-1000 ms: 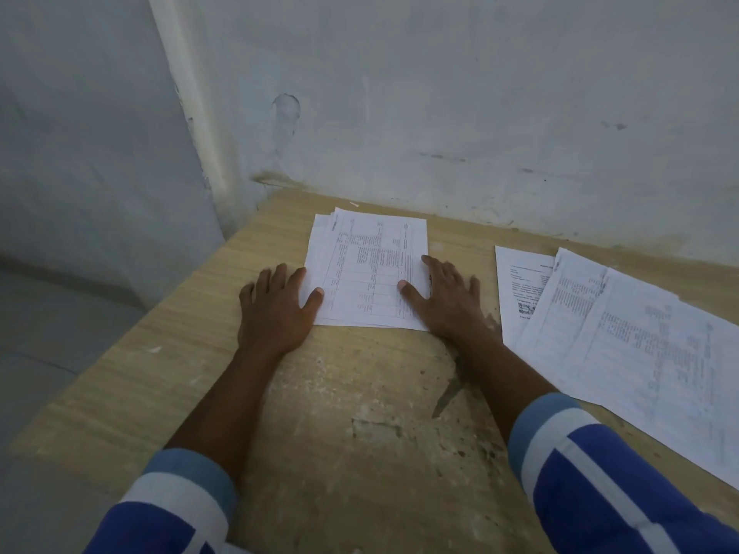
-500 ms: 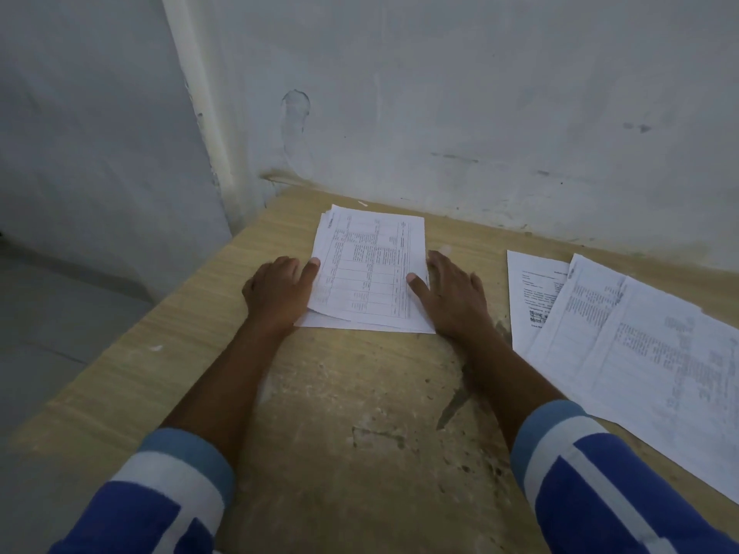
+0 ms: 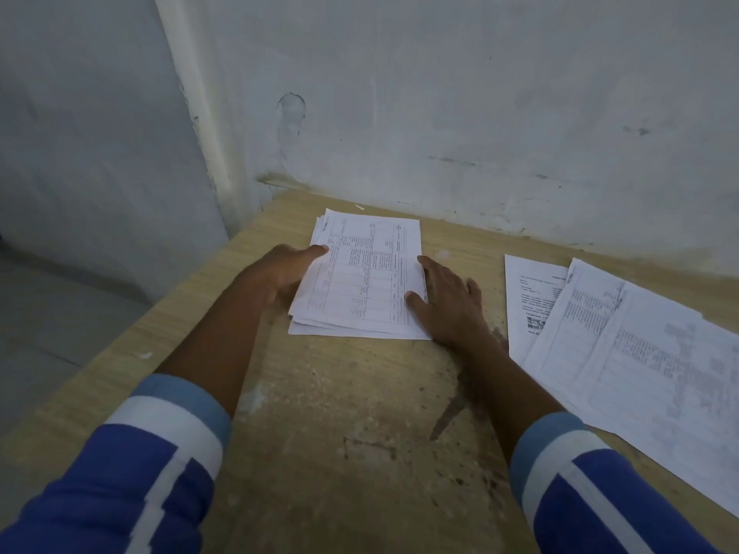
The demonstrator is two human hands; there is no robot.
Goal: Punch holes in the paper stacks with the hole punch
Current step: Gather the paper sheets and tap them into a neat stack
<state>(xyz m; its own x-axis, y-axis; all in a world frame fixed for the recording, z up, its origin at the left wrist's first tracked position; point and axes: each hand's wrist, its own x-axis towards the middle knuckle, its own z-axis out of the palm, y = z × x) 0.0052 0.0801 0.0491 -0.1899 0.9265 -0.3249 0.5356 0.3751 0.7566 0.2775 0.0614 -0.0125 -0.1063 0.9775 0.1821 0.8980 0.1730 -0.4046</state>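
— Where does the paper stack [image 3: 362,277] sit?

— On the wooden tabletop [image 3: 340,413], toward its far edge, close to the pale wall [image 3: 480,94] behind it. Printed tables cover the top sheet, and the lower sheets fan out unevenly at the stack's near and left edges.

— And the hands?

— One on each side of the stack. The left hand [image 3: 280,269] presses against the stack's left edge, its fingers [image 3: 316,250] stretched out, with one tip lying on the top sheet; whether the rest reach under the pages cannot be told. The right hand [image 3: 448,301] lies flat at the stack's right edge, fingers spread and gripping nothing, thumb resting on the paper.

— Anything else nearby?

— To the right of the stack, well apart from it, loose printed sheets [image 3: 624,345] overlap across the tabletop. Blue-and-white sleeves [image 3: 132,465] cover both forearms nearer than the stack.
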